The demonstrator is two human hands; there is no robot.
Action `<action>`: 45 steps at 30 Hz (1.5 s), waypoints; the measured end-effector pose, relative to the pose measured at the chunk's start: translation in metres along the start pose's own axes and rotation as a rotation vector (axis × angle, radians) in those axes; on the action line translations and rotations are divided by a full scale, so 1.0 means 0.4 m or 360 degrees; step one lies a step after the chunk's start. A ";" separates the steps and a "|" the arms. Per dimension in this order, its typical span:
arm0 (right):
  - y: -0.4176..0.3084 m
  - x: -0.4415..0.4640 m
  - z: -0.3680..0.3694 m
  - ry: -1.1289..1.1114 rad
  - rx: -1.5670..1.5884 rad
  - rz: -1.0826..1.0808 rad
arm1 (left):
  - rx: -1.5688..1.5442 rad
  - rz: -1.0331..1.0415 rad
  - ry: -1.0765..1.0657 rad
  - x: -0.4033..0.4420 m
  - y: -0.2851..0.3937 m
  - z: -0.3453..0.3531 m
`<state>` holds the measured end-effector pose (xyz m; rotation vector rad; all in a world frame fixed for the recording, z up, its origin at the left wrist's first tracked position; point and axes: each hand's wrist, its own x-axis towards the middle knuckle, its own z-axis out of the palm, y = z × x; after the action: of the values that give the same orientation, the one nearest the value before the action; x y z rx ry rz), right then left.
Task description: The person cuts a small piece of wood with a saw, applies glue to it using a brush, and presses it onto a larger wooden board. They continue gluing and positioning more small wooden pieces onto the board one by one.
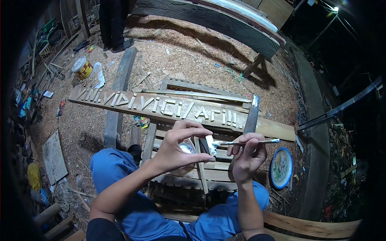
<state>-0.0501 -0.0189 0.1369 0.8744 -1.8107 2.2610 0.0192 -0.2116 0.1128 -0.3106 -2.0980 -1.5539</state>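
From where I stand, the lettering looks far along; raised letters run across one long board (267, 127) at twelve o'clock from the hands, reading roughly "VINI.VIDI.VICI/Ari" with what look like three exclamation marks; one pale piece (210, 144) is off the board, white paste partly on it, so at least that much seems left to fix. The left hand (179, 142) has thumb and fingertips clamped on that piece's ends; the right hand (250, 154) pinches one thin brush (257, 142), its tip against the piece. I count one paste bowl (187, 148), half hidden at nine o'clock; one blue-rimmed basin (273, 175), four o'clock; one bucket (83, 71), ten o'clock; one bystander (112, 24), eleven o'clock; the letter strips are too small to count surely.
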 end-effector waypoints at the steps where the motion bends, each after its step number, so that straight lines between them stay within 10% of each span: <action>1: -0.001 0.000 0.001 -0.0007 -0.0008 0.0001 | 0.0019 -0.0015 0.0008 0.000 0.000 0.000; 45: -0.002 0.013 0.005 -0.0033 0.0069 0.0259 | 0.0107 -0.0045 0.0053 -0.009 -0.005 -0.002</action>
<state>-0.0532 -0.0218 0.1405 0.7865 -1.9138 2.4050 0.0216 -0.2126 0.1092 -0.2308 -2.1325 -1.4906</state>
